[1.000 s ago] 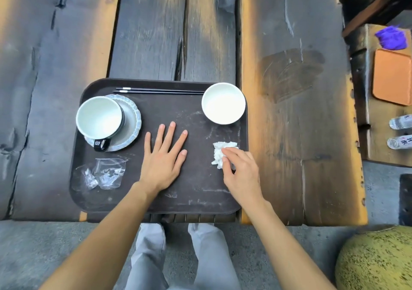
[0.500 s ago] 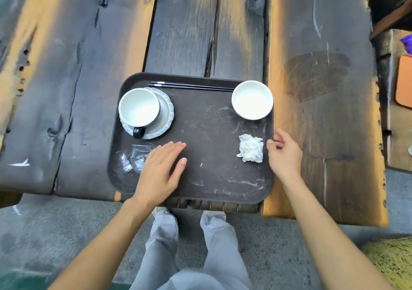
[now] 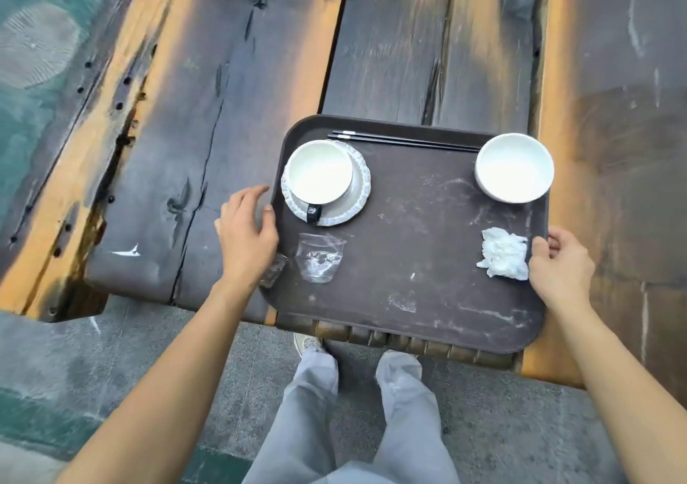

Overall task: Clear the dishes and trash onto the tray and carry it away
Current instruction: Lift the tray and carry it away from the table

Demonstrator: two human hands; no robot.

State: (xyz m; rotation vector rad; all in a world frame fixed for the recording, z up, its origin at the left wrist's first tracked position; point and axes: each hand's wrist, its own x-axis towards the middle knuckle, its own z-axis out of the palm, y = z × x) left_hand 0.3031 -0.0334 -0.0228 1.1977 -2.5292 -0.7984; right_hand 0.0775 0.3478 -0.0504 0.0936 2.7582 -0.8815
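A dark brown tray (image 3: 416, 297) lies at the near edge of the wooden table. On it stand a white cup (image 3: 319, 173) on a saucer (image 3: 358, 195), a white bowl (image 3: 514, 167), black chopsticks (image 3: 401, 142) along the far rim, a crumpled white napkin (image 3: 503, 253) and a clear plastic wrapper (image 3: 319, 262). My right hand (image 3: 561, 268) grips the tray's right rim. My left hand (image 3: 247, 230) is at the tray's left rim with fingers spread, thumb touching the edge.
The table (image 3: 223, 111) is made of dark, worn planks with orange edges. The tray overhangs the table's front edge slightly. My legs and shoes (image 3: 308, 344) stand on grey pavement below. A teal floor area (image 3: 33, 74) lies at the far left.
My right hand let go of the napkin and moved to the tray's right rim, closing on it. My left hand slid off the tray's surface to its left rim. The view shifted left.
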